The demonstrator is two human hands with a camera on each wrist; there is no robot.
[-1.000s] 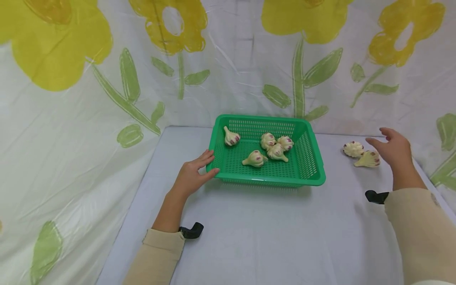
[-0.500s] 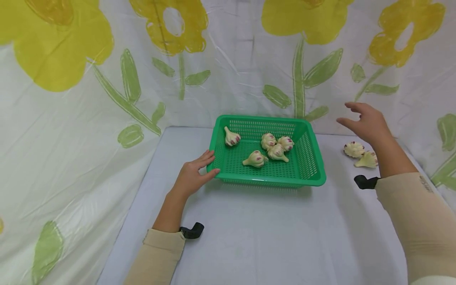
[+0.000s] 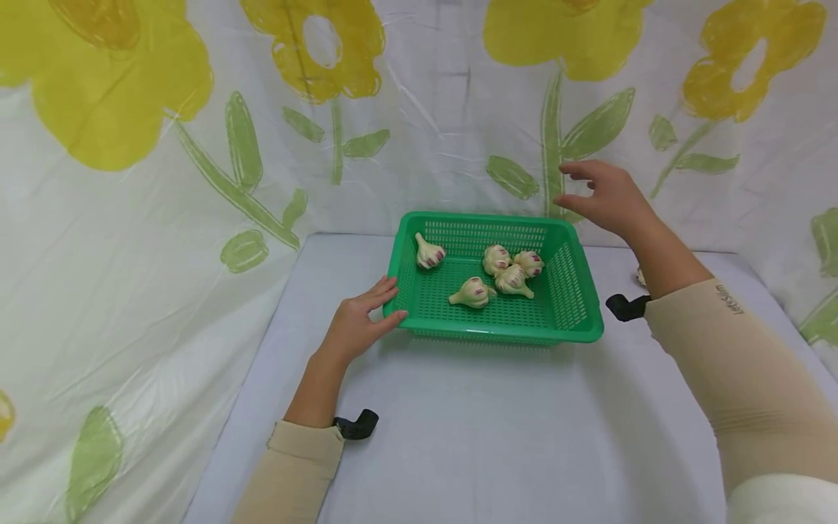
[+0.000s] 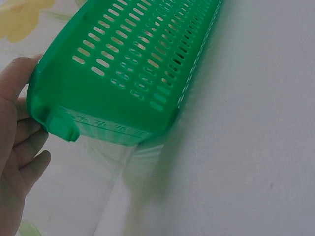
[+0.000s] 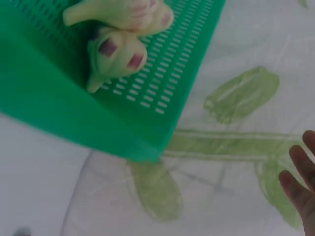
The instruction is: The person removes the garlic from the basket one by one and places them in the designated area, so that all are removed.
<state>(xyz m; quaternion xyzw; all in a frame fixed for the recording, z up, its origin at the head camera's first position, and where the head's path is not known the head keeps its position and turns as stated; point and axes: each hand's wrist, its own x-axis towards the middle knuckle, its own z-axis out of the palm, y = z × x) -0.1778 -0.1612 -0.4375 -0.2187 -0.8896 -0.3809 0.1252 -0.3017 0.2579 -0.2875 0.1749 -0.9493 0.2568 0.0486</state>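
A green plastic basket with slotted walls stands on the white-covered table. Several garlic bulbs, cream with purple marks, lie in it, and one bulb sits apart near its back left corner. My left hand holds the basket's front left corner, thumb and fingers on either side of the rim in the left wrist view. Over the back right corner my right hand hovers with thumb and fingers apart. Its fingers look spread in the right wrist view, with nothing visible between them.
Part of a garlic bulb shows right of the basket, mostly hidden by my right forearm. A white curtain with yellow flowers and green leaves hangs behind the table and along its sides.
My right hand has moved left and up, from above the two loose bulbs at the right to over the basket's back right corner. The left hand and basket have stayed put.
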